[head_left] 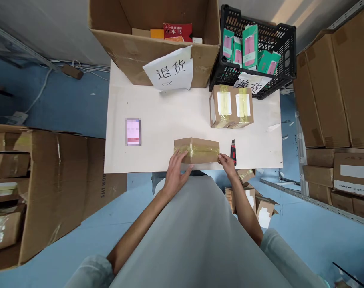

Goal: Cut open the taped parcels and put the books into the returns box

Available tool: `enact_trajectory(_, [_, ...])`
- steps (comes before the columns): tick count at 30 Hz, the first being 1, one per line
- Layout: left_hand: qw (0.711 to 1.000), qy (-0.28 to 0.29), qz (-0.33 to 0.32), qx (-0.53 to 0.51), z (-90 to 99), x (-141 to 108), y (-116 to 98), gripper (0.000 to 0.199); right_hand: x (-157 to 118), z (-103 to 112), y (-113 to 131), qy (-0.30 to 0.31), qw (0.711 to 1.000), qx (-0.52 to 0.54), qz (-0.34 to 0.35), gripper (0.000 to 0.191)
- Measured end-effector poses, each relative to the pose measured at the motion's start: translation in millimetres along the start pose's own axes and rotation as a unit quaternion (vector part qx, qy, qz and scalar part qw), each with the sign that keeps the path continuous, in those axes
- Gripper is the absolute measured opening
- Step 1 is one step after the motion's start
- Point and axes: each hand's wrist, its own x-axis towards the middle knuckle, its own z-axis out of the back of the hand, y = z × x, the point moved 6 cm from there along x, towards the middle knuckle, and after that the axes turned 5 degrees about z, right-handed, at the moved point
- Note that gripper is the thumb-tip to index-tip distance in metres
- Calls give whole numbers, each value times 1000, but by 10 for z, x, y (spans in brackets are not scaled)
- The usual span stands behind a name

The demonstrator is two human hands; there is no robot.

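A small brown carton (204,151) with yellowish tape lies at the front edge of the white table (157,116). My left hand (177,170) rests on its left end, fingers apart. At the right end, the fingers of my right hand (226,161) pinch at the corner by the tape; what is between them is too small to make out. Just right of that hand is a red and black box cutter (233,154). Two taped cartons (231,107) with white labels stand side by side behind it.
A large open carton (118,44) holding books and a black crate (286,52) with green and pink boxes stand at the back. A phone (133,132) lies left. Shelved cartons (320,100) rise right; a big carton (58,180) is left.
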Motion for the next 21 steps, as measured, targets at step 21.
enact_trajectory(21, [949, -128, 282, -63, 790, -17, 1630, 45, -671, -1397, 1513, 186, 924, -215, 256, 42])
